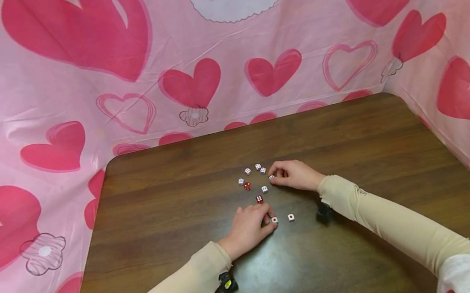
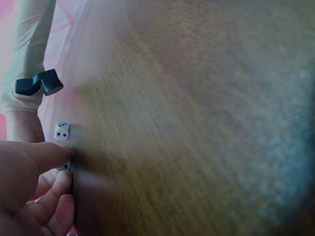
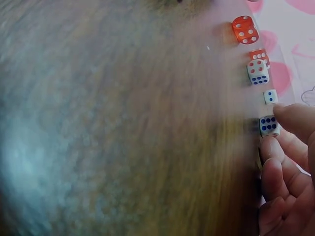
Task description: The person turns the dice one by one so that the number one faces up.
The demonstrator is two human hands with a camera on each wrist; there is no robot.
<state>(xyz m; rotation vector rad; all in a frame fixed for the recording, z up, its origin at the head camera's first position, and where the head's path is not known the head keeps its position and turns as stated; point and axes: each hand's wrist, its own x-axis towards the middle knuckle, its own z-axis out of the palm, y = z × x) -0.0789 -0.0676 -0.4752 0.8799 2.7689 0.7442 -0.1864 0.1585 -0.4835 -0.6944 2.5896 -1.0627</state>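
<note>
My left hand (image 1: 249, 228) rests low over the table, thumb and index finger pinching a white die (image 1: 274, 220) whose top shows one red dot. In the left wrist view that die (image 2: 66, 167) is mostly covered by the fingers. Farther back, my right hand (image 1: 297, 174) pinches another white die (image 1: 271, 177) at the right of the group. Its blue six-dot side (image 3: 268, 123) faces the right wrist camera. A lone white die (image 1: 291, 217) with a red dot sits right of the left hand. Just beyond the left fingers is a red die (image 1: 259, 199).
Between the hands lies a white die (image 1: 264, 189). Another red die (image 1: 247, 185) touches or nearly touches a white die (image 1: 241, 181), with several white dice (image 1: 258, 167) behind. The brown wooden table (image 1: 169, 192) meets pink heart-patterned cloth (image 1: 224, 42) at the back and sides.
</note>
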